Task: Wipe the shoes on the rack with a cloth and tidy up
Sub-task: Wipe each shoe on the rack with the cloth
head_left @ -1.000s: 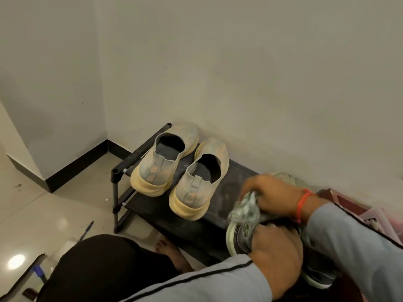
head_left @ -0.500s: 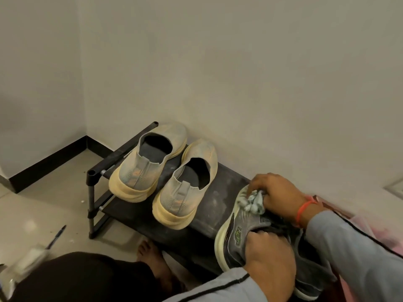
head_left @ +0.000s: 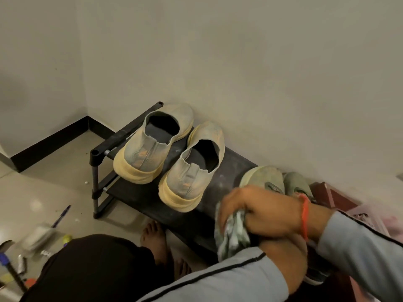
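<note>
Right hand [head_left: 257,209] at 4 o'clock, fingers clenched on cloth [head_left: 232,233]. Left hand [head_left: 283,256] beneath; its fingers hidden, cannot tell.

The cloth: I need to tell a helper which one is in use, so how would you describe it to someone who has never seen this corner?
Find the low black shoe rack against the pale wall, then its near right end, where two grey-sleeved arms cross. The crumpled, mottled grey-green and white cloth is bunched in the right hand, the one with an orange wrist string. Unlike the firm shoes around it, it hangs limp.
</note>
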